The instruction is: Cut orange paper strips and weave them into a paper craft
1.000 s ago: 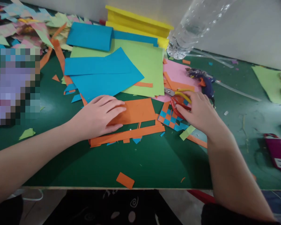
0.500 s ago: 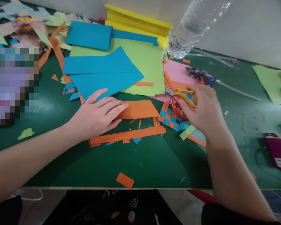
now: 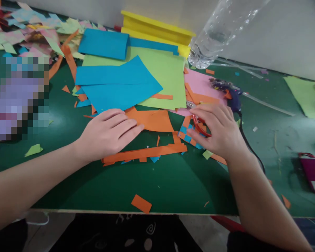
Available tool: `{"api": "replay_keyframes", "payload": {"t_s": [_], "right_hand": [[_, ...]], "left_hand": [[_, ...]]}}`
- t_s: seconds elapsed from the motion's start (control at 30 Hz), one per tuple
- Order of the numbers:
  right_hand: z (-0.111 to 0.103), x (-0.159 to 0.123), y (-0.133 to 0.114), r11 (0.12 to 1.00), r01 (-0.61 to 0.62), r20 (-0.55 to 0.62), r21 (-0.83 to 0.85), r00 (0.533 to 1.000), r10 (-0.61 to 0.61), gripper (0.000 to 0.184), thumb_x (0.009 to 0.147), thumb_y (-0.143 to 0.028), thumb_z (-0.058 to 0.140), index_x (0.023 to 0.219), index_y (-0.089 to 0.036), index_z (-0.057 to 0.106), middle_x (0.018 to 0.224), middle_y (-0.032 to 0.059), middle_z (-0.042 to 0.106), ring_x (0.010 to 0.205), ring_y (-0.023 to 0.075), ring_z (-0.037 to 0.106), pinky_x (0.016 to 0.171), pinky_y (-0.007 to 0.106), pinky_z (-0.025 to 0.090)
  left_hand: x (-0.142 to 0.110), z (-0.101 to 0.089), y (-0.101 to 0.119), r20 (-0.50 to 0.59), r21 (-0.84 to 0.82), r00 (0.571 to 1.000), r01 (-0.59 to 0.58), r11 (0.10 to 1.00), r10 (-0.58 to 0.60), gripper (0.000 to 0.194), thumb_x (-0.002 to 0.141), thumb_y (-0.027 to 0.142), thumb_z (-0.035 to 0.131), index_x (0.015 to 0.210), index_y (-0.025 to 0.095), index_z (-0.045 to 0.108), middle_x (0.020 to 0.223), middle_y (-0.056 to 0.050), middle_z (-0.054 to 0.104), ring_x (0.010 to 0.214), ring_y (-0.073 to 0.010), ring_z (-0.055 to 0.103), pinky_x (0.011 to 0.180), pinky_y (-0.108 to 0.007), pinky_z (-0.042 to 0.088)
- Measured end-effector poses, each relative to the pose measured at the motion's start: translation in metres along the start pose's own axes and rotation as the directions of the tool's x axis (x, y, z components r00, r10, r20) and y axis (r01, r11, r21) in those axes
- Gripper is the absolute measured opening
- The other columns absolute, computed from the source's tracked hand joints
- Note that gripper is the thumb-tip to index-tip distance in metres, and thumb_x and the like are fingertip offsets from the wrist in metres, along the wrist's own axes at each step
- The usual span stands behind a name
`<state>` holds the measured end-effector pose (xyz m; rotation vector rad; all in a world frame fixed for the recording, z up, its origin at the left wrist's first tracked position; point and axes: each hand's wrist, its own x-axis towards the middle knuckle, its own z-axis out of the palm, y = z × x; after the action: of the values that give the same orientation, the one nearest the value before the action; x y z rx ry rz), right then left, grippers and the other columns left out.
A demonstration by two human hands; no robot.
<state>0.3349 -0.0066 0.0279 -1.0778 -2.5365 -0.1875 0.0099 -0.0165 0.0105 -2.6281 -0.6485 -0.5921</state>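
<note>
Plain, slant-ended orange paper [image 3: 157, 120] touches left fingers [image 3: 130, 131], grip unclear; right fingers [image 3: 206, 115] spread apart.

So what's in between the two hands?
In the head view, an orange sheet, a blue-and-orange checkered piece and scissors lie between the left hand and the right hand, which partly hides the scissors.

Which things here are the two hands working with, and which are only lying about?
Seemingly in use:
orange sheet, under the left hand's fingers
scissors, at the right hand; grip unclear

Probably just lying about:
clear bottle
glue gun
magenta object
paper scraps
</note>
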Motion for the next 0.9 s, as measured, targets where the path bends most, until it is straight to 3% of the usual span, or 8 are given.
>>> {"api": "replay_keyframes", "payload": {"t_s": [0.1, 0.2, 0.3, 0.4, 0.47, 0.53, 0.6, 0.9], "right_hand": [[0.001, 0.001, -0.007, 0.99, 0.024, 0.075, 0.138, 0.997, -0.035, 0.059, 0.084, -0.039, 0.069, 0.138, -0.025, 0.047, 0.132, 0.0123, 0.062, 0.122, 0.0339, 0.057, 0.1, 0.054, 0.046], [0.007, 0.002, -0.013, 0.976, 0.044, 0.114, 0.215, 0.991, -0.07, 0.045, 0.087, -0.037, 0.066, 0.13, -0.028, 0.055, 0.13, 0.009, 0.065, 0.12, 0.0304, 0.06, 0.1, 0.054, 0.047], [0.01, 0.001, -0.017, 0.954, 0.036, 0.037, 0.297, 0.998, -0.049, 0.022, 0.09, -0.025, 0.06, 0.11, -0.032, 0.065, 0.114, 0.0017, 0.073, 0.105, 0.0248, 0.067, 0.094, 0.049, 0.051], [0.007, -0.002, -0.019, 0.942, -0.113, -0.091, 0.316, 0.985, 0.149, 0.016, 0.09, -0.023, 0.058, 0.096, -0.034, 0.069, 0.089, -0.0012, 0.076, 0.085, 0.0229, 0.07, 0.081, 0.044, 0.056], [0.003, -0.003, -0.018, 0.886, -0.347, -0.16, 0.307, 0.899, 0.407, 0.012, 0.09, -0.03, 0.059, 0.093, -0.033, 0.07, 0.079, 0.0002, 0.073, 0.071, 0.023, 0.069, 0.065, 0.041, 0.056], [0.001, -0.004, -0.013, 0.734, -0.544, -0.181, 0.406, 0.74, 0.648, 0.013, 0.088, -0.04, 0.063, 0.092, -0.031, 0.071, 0.067, -0.0001, 0.068, 0.056, 0.0214, 0.064, 0.051, 0.038, 0.051], [0.001, -0.004, -0.006, 0.593, -0.622, -0.139, 0.511, 0.621, 0.771, 0.019, 0.086, -0.047, 0.064, 0.083, -0.029, 0.071, 0.053, -0.0015, 0.059, 0.046, 0.0196, 0.057, 0.044, 0.036, 0.046], [0.023, -0.005, 0.015, 0.389, -0.585, -0.04, 0.712, 0.519, 0.854, 0.024, 0.079, -0.043, 0.071, 0.099, -0.03, 0.075, 0.053, -0.0045, 0.057, 0.043, 0.0166, 0.052, 0.044, 0.035, 0.045]], "left_hand": [[0.001, -0.003, 0.005, -0.07, -0.004, 0.998, 0.004, 1.0, -0.005, 0.027, 0.093, 0.008, 0.052, 0.115, 0.018, 0.065, 0.102, -0.007, 0.074, 0.086, -0.0206, 0.068, 0.082, -0.039, 0.057], [-0.001, -0.003, 0.009, -0.111, -0.075, 0.994, -0.001, 0.997, -0.008, 0.031, 0.093, 0.009, 0.054, 0.12, 0.022, 0.062, 0.103, -0.003, 0.074, 0.085, -0.0183, 0.069, 0.083, -0.037, 0.057], [-0.004, -0.003, 0.013, -0.139, -0.146, 0.99, -0.046, 0.988, 0.025, 0.034, 0.092, 0.009, 0.057, 0.121, 0.026, 0.062, 0.107, 0.0, 0.073, 0.091, -0.0168, 0.069, 0.091, -0.036, 0.056], [-0.006, -0.006, 0.015, -0.219, -0.149, 0.969, -0.152, 0.977, 0.118, 0.035, 0.088, 0.006, 0.061, 0.112, 0.032, 0.066, 0.12, 0.007, 0.069, 0.107, -0.0145, 0.066, 0.107, -0.034, 0.048], [-0.005, -0.008, 0.016, -0.258, -0.103, 0.944, -0.237, 0.966, 0.204, 0.032, 0.086, 0.006, 0.064, 0.103, 0.033, 0.069, 0.124, 0.011, 0.066, 0.116, -0.0128, 0.061, 0.114, -0.032, 0.044], [-0.002, -0.009, 0.016, -0.237, -0.097, 0.935, -0.294, 0.951, 0.265, 0.027, 0.086, 0.007, 0.065, 0.099, 0.029, 0.071, 0.121, 0.008, 0.068, 0.118, -0.0126, 0.06, 0.115, -0.032, 0.042], [0.004, -0.009, 0.015, -0.188, -0.153, 0.944, -0.3, 0.942, 0.27, 0.021, 0.089, 0.009, 0.063, 0.101, 0.025, 0.071, 0.113, 0.003, 0.072, 0.112, -0.013, 0.063, 0.114, -0.032, 0.043], [0.006, -0.005, 0.009, -0.183, -0.202, 0.971, -0.193, 0.96, 0.156, 0.022, 0.099, 0.012, 0.048, 0.102, 0.022, 0.067, 0.101, 0.003, 0.076, 0.102, -0.0108, 0.068, 0.111, -0.034, 0.045]]}}
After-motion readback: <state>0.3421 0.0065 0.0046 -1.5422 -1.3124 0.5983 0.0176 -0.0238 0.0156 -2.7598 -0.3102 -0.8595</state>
